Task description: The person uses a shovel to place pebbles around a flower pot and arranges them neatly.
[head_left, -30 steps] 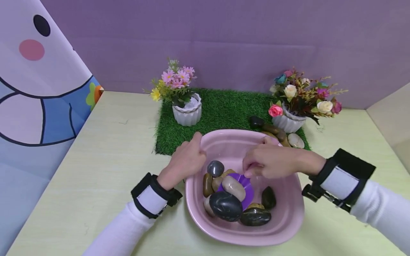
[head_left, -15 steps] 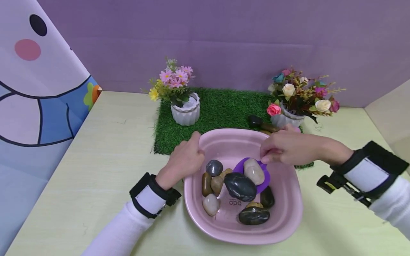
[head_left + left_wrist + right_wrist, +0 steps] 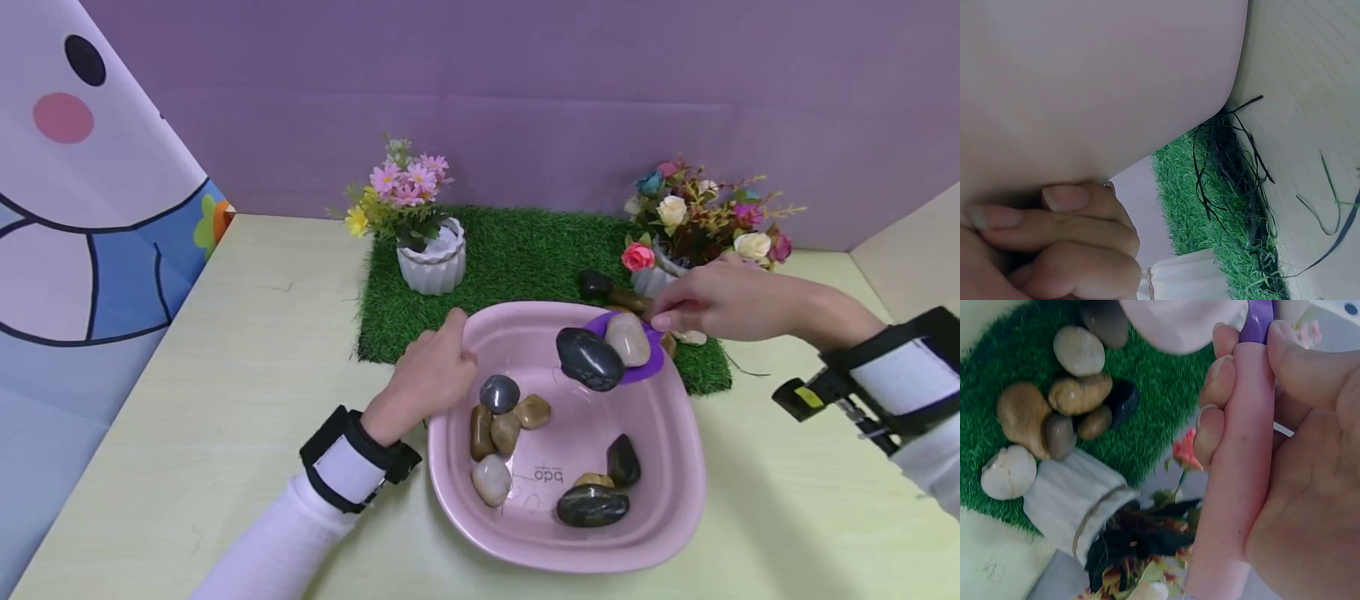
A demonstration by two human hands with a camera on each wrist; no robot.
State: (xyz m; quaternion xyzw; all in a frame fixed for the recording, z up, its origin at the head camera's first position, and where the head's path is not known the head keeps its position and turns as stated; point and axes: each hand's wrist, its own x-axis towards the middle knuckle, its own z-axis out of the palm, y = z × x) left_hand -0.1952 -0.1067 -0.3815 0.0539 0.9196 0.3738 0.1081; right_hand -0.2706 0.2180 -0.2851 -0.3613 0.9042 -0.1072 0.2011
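Note:
My right hand [image 3: 735, 300] grips the pink handle [image 3: 1235, 469] of a purple scoop [image 3: 643, 368], its fingers curled round it. On the scoop ride a large black stone [image 3: 590, 359] and a pale stone [image 3: 628, 339]. They hang above the far right part of a pink basin [image 3: 566, 557]. My left hand [image 3: 431, 371] holds the basin's left rim, with curled fingers [image 3: 1079, 231] against its outer wall. Inside the basin lie a grey stone [image 3: 499, 393], a white stone [image 3: 492, 480], several brown ones and a dark striped stone [image 3: 593, 505].
Behind the basin lies a green turf mat [image 3: 525, 250]. A white pot of pink flowers [image 3: 432, 260] stands at its left, a pot of mixed roses [image 3: 652, 275] at its right. Several stones [image 3: 1079, 350] sit by the right pot, partly behind the scoop.
My right hand has lifted the scoop with the black and pale stones from the basin's bottom, up and to the far right. My left hand stays on the rim.

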